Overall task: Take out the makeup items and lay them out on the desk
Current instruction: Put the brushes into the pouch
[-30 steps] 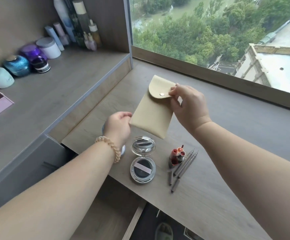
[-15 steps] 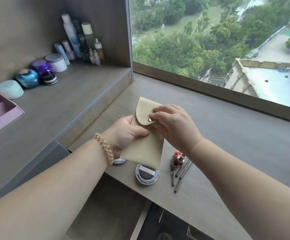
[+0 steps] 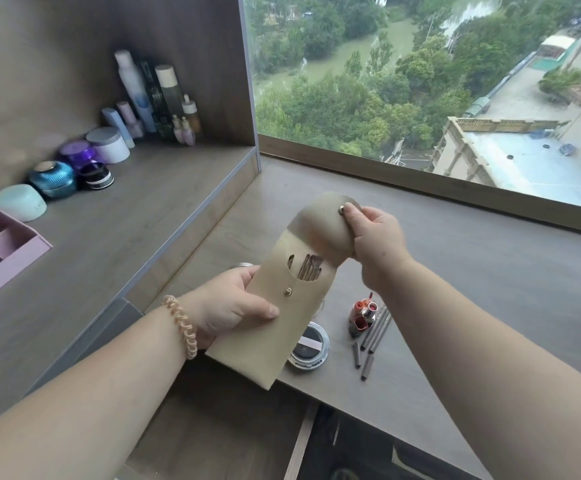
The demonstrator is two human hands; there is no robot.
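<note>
Both hands up over the desk (image 3: pixel 455 271): left hand (image 3: pixel 233 306) grips the beige brush pouch (image 3: pixel 282 327) body, right hand (image 3: pixel 375 237) pinches its flap open, brushes (image 3: pixel 308 268) peeking out. No readable labels.

I see the left hand (image 3: pixel 233 306) gripping a beige snap pouch (image 3: pixel 275 320) above the desk (image 3: pixel 472 271), while the right hand (image 3: pixel 375 237) pinches its flap (image 3: pixel 320 226) lifted open. Thin brush handles (image 3: pixel 308 268) show in the mouth. Below lie a compact (image 3: pixel 308 351), lip glosses (image 3: pixel 361 313) and grey pencils (image 3: pixel 373 336).
</note>
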